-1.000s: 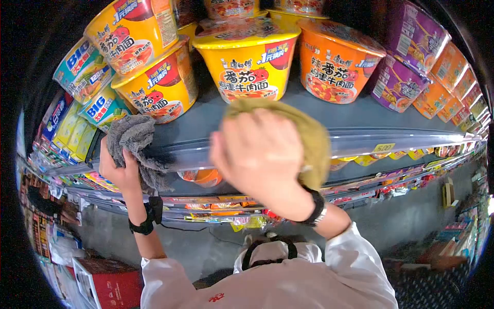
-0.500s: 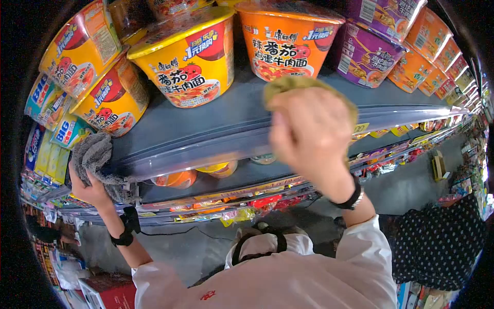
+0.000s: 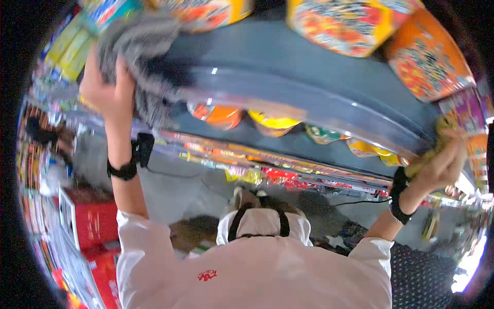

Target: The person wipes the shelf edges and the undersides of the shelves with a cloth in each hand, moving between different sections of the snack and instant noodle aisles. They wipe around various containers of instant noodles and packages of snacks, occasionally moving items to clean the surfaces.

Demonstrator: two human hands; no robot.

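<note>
My left hand [image 3: 109, 88] grips a grey cloth [image 3: 141, 44] draped over the left end of the shelf's front edge. At the right, my right hand [image 3: 442, 164] holds a yellowish-brown cloth [image 3: 441, 135] against the same edge, its fingers blurred. Between them runs the grey shelf [image 3: 242, 54], fronted by a clear plastic strip [image 3: 278, 95]. Behind the edge stand a yellow instant noodle tub [image 3: 350, 26] and an orange instant noodle tub [image 3: 429, 56]. A purple tub [image 3: 460, 109] is just beyond my right hand.
More noodle tubs [image 3: 275, 121] sit on the shelf below, above rows of bright packets [image 3: 278, 176]. A red box [image 3: 95, 221] stands at lower left. Dark polka-dot clothing [image 3: 422, 270] shows at lower right. A black cable [image 3: 360, 202] hangs near the lower shelf.
My right hand has slid right along the shelf edge with the yellowish-brown cloth. The view has turned, so the tubs and my left hand with the grey cloth appear shifted.
</note>
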